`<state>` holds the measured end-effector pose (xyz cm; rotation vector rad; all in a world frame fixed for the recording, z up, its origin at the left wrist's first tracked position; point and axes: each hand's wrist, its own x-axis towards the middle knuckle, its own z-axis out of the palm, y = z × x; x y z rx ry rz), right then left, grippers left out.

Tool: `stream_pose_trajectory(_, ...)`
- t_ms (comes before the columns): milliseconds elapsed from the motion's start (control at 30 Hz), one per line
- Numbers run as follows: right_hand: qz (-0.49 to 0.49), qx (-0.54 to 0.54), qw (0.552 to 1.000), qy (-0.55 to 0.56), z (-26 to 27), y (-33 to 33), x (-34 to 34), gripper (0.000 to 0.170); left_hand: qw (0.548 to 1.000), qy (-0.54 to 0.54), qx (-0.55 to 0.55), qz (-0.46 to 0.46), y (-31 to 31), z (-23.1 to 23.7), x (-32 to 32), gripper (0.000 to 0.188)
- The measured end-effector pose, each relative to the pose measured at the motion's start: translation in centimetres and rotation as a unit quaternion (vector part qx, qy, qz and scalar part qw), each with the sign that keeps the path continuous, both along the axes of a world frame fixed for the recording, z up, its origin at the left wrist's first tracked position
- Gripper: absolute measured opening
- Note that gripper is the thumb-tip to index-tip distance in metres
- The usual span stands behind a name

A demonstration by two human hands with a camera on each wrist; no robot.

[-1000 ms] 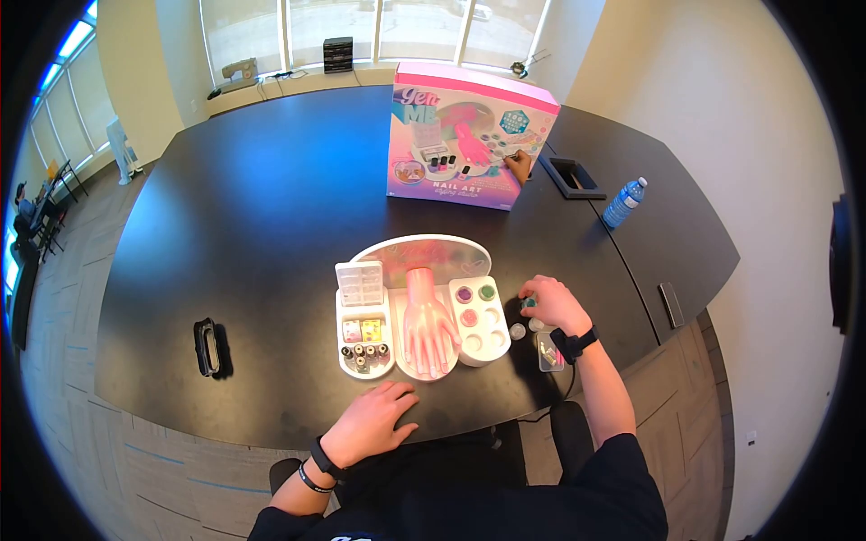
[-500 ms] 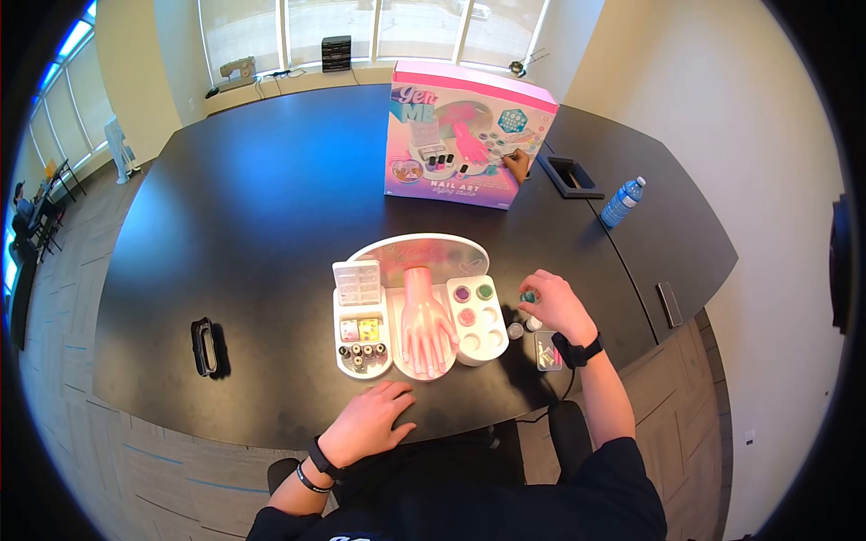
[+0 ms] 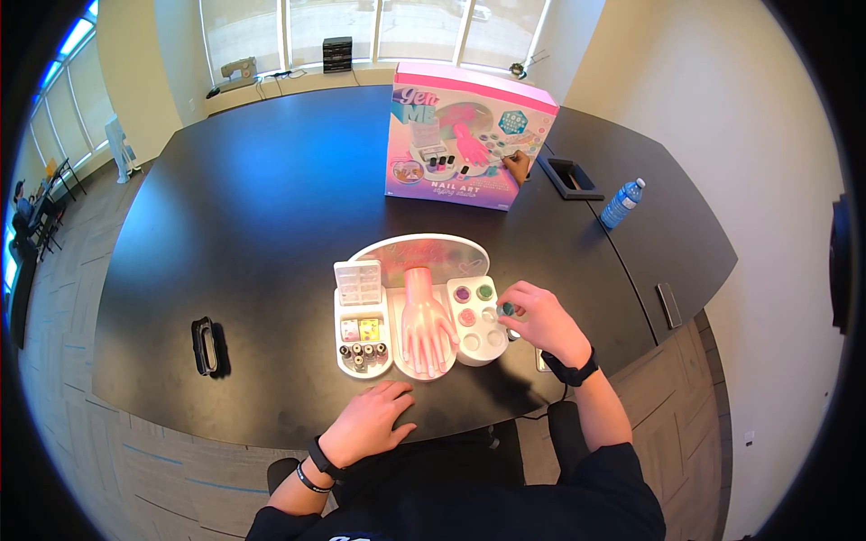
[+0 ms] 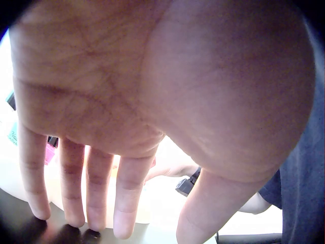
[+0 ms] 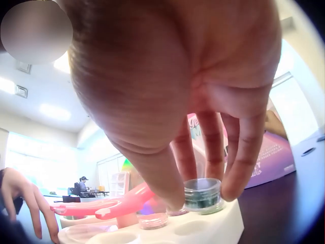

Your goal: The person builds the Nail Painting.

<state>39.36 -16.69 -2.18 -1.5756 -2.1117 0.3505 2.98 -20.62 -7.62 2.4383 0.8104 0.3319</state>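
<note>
My right hand [image 3: 548, 326] pinches a small clear jar of dark green glitter [image 5: 202, 197] between thumb and fingers. That jar is close over the right wing of a white nail-art stand [image 3: 488, 355], beside its round hollows. Purple [image 3: 462, 294], green [image 3: 484, 292] and pink [image 3: 467, 317] jars sit in other hollows there. A pink model hand [image 3: 424, 326] lies in the middle of the stand, fingers toward me. My left hand [image 3: 372, 418] rests on the table's near edge in front of the stand, fingers loosely extended and holding nothing.
Several small nail polish bottles [image 3: 363, 353] stand in the left wing below a clear compartment case [image 3: 359, 283]. Behind the stand is a large pink box [image 3: 465, 149]. A water bottle [image 3: 622, 204] and a phone [image 3: 669, 305] are at right, a black oval object [image 3: 206, 347] at left.
My right hand has lifted the green glitter jar from the table and carried it left to the stand's right wing. The left hand stays in place.
</note>
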Motion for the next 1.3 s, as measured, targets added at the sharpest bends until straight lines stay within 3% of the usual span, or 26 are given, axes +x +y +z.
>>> stream_pose_trajectory(1300,0.015,-0.035,0.997,-0.069,-0.8,0.6,-1.6,0.028,1.000,-0.009,0.002,-0.002,0.1,-0.3,-0.1,0.038)
